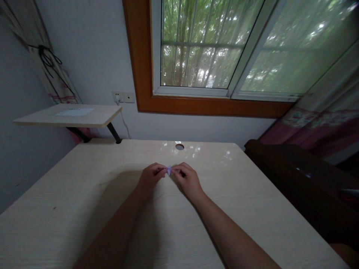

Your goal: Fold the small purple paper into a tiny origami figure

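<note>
A small pale purple piece, which looks like folded paper (168, 170), is pinched between my two hands above the middle of the desk (224, 209). My left hand (150, 178) grips its left end with thumb and forefinger. On the other side, my right hand (188, 179) has its thumb and fingers closed on the right end. Pointed edges show in the gap between the fingertips, but the ends are hidden by the fingers. The piece is too small to make out its exact shape.
A raised shelf (109, 112) on black legs stands at the back left, with a white sheet (74, 112) on it. A round cable hole (180, 147) lies near the desk's back edge. Dark wooden furniture (303, 179) borders the right side. Behind is a window (202, 48).
</note>
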Tool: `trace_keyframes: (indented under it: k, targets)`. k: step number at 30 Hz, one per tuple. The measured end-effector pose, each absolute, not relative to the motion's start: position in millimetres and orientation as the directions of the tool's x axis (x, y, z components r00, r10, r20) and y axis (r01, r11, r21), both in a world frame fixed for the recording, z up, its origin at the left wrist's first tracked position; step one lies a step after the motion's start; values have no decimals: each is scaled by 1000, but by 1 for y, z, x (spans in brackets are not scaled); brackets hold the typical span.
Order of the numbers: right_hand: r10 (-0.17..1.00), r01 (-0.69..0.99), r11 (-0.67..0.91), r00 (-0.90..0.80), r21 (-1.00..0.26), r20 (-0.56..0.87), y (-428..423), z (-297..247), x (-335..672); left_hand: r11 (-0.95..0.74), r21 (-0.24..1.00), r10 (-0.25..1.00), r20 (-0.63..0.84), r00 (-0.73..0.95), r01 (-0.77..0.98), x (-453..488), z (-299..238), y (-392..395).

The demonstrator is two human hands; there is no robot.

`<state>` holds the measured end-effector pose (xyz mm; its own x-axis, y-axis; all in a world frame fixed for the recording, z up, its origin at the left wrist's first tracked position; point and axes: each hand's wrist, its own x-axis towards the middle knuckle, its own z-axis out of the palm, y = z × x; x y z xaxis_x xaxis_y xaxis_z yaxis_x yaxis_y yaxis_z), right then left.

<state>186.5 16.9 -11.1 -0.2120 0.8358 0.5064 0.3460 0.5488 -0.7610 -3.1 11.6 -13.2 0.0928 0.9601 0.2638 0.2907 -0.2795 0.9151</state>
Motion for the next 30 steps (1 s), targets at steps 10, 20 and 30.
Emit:
trace_keyframes:
  k: [10,20,30]
  targets:
    - [837,337,547,-210,-766,505,18,-10,186,-294,900,956,280,91,321,-3,-13,12]
    - [830,312,557,-210,-769,516,19,-13,185,-270,904,963,251,98,333,-1,-12,10]
    - [825,324,566,-217,-758,523,18,-11,186,-264,900,964,245,99,347,-1,-10,10]
